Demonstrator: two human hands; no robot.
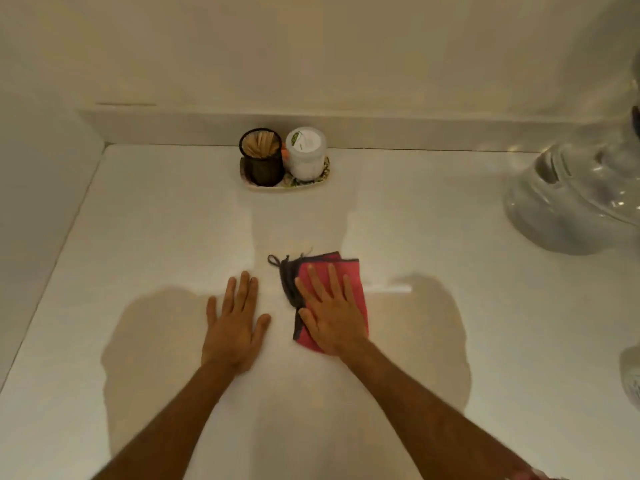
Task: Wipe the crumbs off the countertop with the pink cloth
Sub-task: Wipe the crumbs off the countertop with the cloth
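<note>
The pink cloth (353, 271), folded, with a dark grey edge and a small loop at its far left corner, lies on the white countertop (156, 237) near the middle. My right hand (329, 310) rests flat on top of it, fingers spread and pressing down. Just left of the cloth, my left hand (235, 323) lies flat on the bare counter with its fingers together and nothing in it. No crumbs can be made out on the pale surface.
At the back wall a small patterned tray (277, 186) holds a dark mesh cup of wooden sticks (261, 157) and a white lidded jar (306, 152). A large white glossy appliance (568, 209) stands at the right. A side wall borders the counter's left edge.
</note>
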